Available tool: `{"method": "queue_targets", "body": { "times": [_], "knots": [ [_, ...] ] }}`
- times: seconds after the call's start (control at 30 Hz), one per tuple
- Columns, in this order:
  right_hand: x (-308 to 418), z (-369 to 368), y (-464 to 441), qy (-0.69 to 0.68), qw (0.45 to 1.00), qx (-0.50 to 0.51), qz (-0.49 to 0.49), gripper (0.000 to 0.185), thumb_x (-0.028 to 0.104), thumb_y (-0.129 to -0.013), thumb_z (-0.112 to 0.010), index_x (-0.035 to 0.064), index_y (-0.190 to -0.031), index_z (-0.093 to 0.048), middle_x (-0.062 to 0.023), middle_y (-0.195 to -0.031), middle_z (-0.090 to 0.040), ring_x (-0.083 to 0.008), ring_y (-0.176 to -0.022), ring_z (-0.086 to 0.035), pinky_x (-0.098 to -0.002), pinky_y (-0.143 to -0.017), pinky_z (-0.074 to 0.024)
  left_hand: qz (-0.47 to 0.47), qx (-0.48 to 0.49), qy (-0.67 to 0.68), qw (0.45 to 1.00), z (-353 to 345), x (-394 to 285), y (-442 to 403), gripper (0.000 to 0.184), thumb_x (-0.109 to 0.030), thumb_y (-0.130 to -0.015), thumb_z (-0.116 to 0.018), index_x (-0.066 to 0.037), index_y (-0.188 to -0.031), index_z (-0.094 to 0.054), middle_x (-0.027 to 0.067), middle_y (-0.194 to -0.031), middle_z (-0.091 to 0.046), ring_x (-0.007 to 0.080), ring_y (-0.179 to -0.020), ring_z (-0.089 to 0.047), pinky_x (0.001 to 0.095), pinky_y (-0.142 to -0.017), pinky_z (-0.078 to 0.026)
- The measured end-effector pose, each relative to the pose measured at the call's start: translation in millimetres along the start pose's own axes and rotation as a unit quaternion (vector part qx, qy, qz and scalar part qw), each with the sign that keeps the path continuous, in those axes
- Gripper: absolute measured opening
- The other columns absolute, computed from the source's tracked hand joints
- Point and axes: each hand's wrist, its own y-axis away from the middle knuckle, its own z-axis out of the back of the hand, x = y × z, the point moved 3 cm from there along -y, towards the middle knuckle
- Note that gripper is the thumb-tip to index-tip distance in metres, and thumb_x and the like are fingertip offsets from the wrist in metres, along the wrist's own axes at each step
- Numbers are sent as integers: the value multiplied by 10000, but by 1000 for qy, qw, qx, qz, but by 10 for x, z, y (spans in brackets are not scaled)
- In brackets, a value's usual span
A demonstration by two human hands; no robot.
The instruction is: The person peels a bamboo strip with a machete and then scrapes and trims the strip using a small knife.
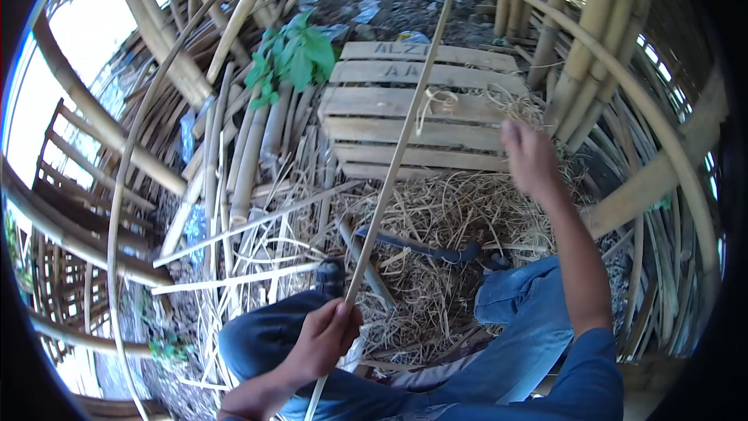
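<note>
My left hand [326,334] is closed around the lower part of a long bamboo strip [396,152], which slants up and away past the wooden slatted panel [421,115]. Thin pale curls of shaving [436,101] hang at the strip's upper part. To the right of them, my right hand [532,157] is raised in a fist in front of the panel's right side. A faint blurred streak lies left of its fingers; what it grips cannot be made out. Below, a long-bladed knife [417,245] with a dark handle rests on the shavings, beside a short bamboo stick [366,265].
Heaped shavings [444,288] cover the ground between my legs. Cut bamboo pieces [253,148] and a green leafy plant [292,56] are at left. Upright bamboo poles [600,39] stand at right. A long curved strip [647,97] arches over that side.
</note>
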Motion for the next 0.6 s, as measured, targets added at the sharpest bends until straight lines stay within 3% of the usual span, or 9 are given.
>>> {"method": "queue_targets", "body": {
  "times": [0.03, 0.17, 0.47, 0.6],
  "knots": [
    [294, -63, 122, -19, 998, 14, 61, 389, 352, -934, -396, 31, -807, -574, -169, -614, -592, -348, -540, -591, -449, -505, -456, -3, 14, 3, 1000, -24, -27, -45, 350, -303, -990, -317, -26, -877, -500, -35, -555, -330, 51, -444, -275, 202, -402, -237],
    [1187, -216, 735, -111, 942, 82, 304, 251, 246, -880, -533, 35, -744, -527, -99, -490, -515, -225, -386, -527, -343, -370, -421, 6, 18, 20, 1000, -128, -139, -141, 357, -298, -990, -319, -2, -923, -507, -30, -576, -329, 54, -470, -268, 203, -423, -242],
    [1542, -340, 1093, -49, 920, 117, 371, 315, 269, -856, -554, 43, -644, -500, -61, -483, -489, -187, -395, -526, -297, -372, -431, 37, 26, 69, 997, -204, -248, -133, 321, -266, -997, -310, -30, -891, -501, -45, -578, -342, 36, -483, -278, 199, -433, -231],
    [1542, -321, 1021, -46, 927, 107, 358, 316, 270, -861, -552, 50, -641, -497, -61, -481, -487, -185, -389, -522, -301, -366, -428, -16, -17, 15, 1000, -245, -212, -133, 308, -253, -994, -322, -24, -878, -492, -39, -580, -348, 37, -481, -292, 197, -430, -237]
  ]
}}
